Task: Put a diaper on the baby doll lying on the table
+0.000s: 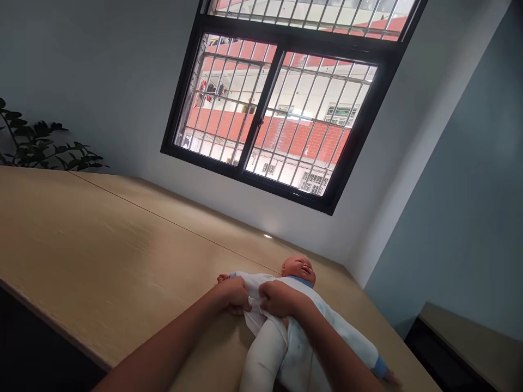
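Note:
A baby doll (pixel 300 268) lies on its back on the wooden table, its head toward the window side. It wears a white garment (pixel 347 326) with blue collar and cuffs, and a white leg covering (pixel 265 356). My left hand (pixel 236 295) is closed on the garment's cloth at the doll's side, near its outstretched arm. Close beside it, my right hand (pixel 279 298) pinches the same white cloth over the doll's front. A strip of the cloth shows between the two hands. My right forearm crosses above the doll's lower body and hides part of it.
The wooden table (pixel 122 234) stretches to the left and back, with a seam across it. Beyond stand a grey wall and a barred window (pixel 269 114). A leafy plant (pixel 44 144) is at the far left. Another surface (pixel 469 337) sits at the lower right.

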Demonstrator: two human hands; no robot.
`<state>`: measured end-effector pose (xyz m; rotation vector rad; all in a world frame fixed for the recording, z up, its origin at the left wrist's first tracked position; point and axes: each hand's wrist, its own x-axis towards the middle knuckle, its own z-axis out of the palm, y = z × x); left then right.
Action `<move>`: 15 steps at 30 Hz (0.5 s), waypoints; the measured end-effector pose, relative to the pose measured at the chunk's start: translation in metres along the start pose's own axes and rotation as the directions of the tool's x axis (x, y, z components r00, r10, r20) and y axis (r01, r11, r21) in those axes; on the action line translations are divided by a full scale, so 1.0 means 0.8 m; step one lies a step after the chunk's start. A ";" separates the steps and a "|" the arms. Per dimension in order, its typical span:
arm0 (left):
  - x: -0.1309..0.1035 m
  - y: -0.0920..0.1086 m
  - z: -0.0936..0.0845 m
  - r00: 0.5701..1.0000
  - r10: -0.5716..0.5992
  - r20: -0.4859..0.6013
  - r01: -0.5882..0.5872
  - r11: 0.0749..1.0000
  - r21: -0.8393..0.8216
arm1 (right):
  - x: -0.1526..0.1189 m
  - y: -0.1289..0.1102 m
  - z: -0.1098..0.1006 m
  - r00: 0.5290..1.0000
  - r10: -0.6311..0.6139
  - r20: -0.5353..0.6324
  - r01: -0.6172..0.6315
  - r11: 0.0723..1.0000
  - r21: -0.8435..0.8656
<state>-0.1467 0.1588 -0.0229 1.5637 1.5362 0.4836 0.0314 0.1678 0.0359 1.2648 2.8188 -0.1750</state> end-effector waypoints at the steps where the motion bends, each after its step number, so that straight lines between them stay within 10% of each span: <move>1: 0.000 0.000 -0.001 1.000 -0.001 0.007 0.001 1.000 -0.012 | 0.002 0.001 0.000 1.000 0.011 0.000 -0.011 1.000 -0.002; 10: -0.030 0.003 -0.016 0.986 0.129 -0.110 -0.127 0.992 0.023 | 0.008 0.006 0.003 0.997 0.039 -0.067 -0.031 0.992 0.123; 15: -0.095 0.018 -0.003 0.877 0.367 -0.311 -0.355 0.930 0.096 | -0.037 0.027 -0.060 0.916 0.101 -0.388 0.040 0.940 0.339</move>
